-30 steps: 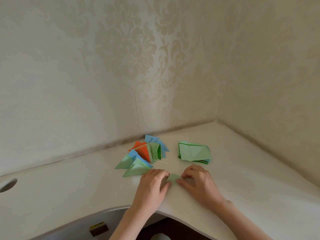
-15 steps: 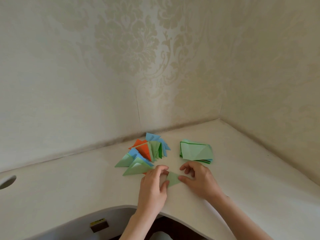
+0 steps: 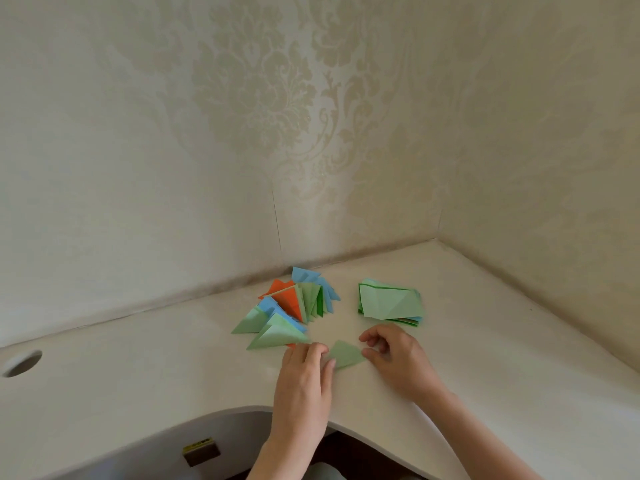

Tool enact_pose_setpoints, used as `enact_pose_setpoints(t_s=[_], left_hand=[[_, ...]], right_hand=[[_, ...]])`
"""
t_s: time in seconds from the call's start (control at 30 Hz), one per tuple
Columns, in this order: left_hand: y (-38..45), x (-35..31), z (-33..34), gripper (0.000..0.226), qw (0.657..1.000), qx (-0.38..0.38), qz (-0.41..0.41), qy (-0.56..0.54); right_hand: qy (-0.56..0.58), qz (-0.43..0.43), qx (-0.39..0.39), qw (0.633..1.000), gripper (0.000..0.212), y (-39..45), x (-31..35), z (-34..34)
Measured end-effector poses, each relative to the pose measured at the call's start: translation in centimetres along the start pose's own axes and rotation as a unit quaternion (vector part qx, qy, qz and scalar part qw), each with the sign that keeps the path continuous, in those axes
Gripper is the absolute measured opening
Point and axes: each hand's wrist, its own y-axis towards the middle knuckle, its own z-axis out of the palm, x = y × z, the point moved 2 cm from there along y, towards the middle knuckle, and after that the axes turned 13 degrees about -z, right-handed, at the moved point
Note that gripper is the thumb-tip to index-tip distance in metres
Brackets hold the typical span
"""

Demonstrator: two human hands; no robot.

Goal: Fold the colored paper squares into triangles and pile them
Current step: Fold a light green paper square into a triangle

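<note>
A small green folded triangle (image 3: 344, 354) lies flat on the white desk (image 3: 138, 368), close to the curved front edge, between the person's two hands. The left hand (image 3: 304, 372) sits on its left corner: the fingers are bent down over the paper's edge and the thumb lies along the lower side, so that corner is pinched between them. The right hand (image 3: 394, 355) meets the triangle's right tip with the thumb, while its fingers are curled loosely above, apart from the paper; whether the tip is pinched or only touched, I cannot tell from here.

Just beyond the left hand is the pile of folded triangles (image 3: 291, 306), fanned out loosely: pale green ones nearest, blue and orange behind, some standing on edge. To the right of it, well apart, rests a stack of unfolded squares (image 3: 389, 303) with a creased green sheet on top, just beyond the right hand.

A round cable hole (image 3: 22, 363) shows at the desk's far left, and patterned cream wallpaper (image 3: 259, 98) covers the corner walls behind
</note>
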Motion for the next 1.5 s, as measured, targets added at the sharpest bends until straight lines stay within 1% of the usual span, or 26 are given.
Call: enact_pose_setpoints(t_s=[0.13,0.2,0.27,0.37,0.43,0.5,0.53,0.6,0.67,0.73,0.8,0.83,0.97,1.13,1.23,1.33,1.4,1.5], left_hand=[[0.3,-1.6,0.6,0.037,0.998,0.026,-0.043,0.036],[0.7,-2.4,0.7,0.040,0.994,0.056,-0.082,0.051],[1.2,-2.7,0.7,0.037,0.991,0.069,-0.108,0.033],[1.9,-2.5,0.9,0.028,0.984,0.081,-0.153,-0.036],[2.1,-2.1,1.0,0.021,0.981,0.084,-0.164,-0.063],[2.1,-1.7,0.8,0.017,0.980,0.072,-0.160,-0.090],[2.1,-1.4,0.6,0.015,0.981,0.062,-0.156,-0.102],[2.1,-0.6,-0.1,0.011,0.982,0.037,-0.151,-0.111],[2.2,0.5,-1.2,0.009,0.982,0.011,-0.152,-0.114],[2.4,1.9,-2.3,0.009,0.982,-0.013,-0.157,-0.101],[2.7,3.3,-3.1,0.009,0.982,-0.035,-0.167,-0.079],[2.9,4.0,-3.5,0.010,0.982,-0.047,-0.171,-0.072],[3.5,5.7,-4.3,0.012,0.982,-0.080,-0.167,-0.036],[4.4,6.4,-4.1,0.020,0.986,-0.096,-0.138,-0.003],[4.8,6.3,-3.7,0.028,0.987,-0.092,-0.129,0.007],[4.9,5.5,-3.3,0.034,0.991,-0.089,-0.103,-0.010],[4.7,4.4,-3.0,0.031,0.992,-0.092,-0.080,-0.028],[4.0,2.0,-2.3,0.029,0.993,-0.068,-0.060,-0.081]], right_hand=[[-0.044,-0.006,0.006,0.999,0.018,-0.3,0.1,0.3],[-0.052,-0.010,-0.002,0.999,0.017,-0.4,0.1,0.4],[-0.055,-0.012,-0.008,0.998,0.016,-0.5,0.2,0.4],[-0.056,-0.015,-0.004,0.998,0.016,-0.5,0.1,0.4],[-0.057,-0.020,0.007,0.998,0.016,-0.4,0.3,0.2],[-0.059,-0.022,-0.002,0.998,0.018,-0.1,0.6,-0.2],[-0.065,-0.021,-0.025,0.997,0.017,0.1,0.9,-0.6],[-0.121,-0.035,-0.091,0.988,0.017,0.6,1.1,-1.4],[-0.195,-0.055,-0.132,0.970,0.026,1.1,0.7,-1.8],[-0.246,-0.066,-0.142,0.957,0.035,1.5,0.0,-1.8],[-0.270,-0.074,-0.144,0.949,0.036,2.0,-0.4,-1.5],[-0.275,-0.077,-0.146,0.947,0.033,2.2,-0.5,-1.3],[-0.285,-0.093,-0.168,0.939,0.010,2.8,-0.3,-0.4],[-0.265,-0.106,-0.213,0.934,0.011,2.5,-0.3,-1.0],[-0.252,-0.123,-0.240,0.930,0.008,1.8,0.2,-2.6],[-0.241,-0.169,-0.272,0.916,0.006,0.4,2.0,-4.4],[-0.238,-0.215,-0.266,0.909,0.003,-1.0,3.7,-4.7],[-0.243,-0.245,-0.205,0.916,0.005,-3.0,4.8,-3.3]])
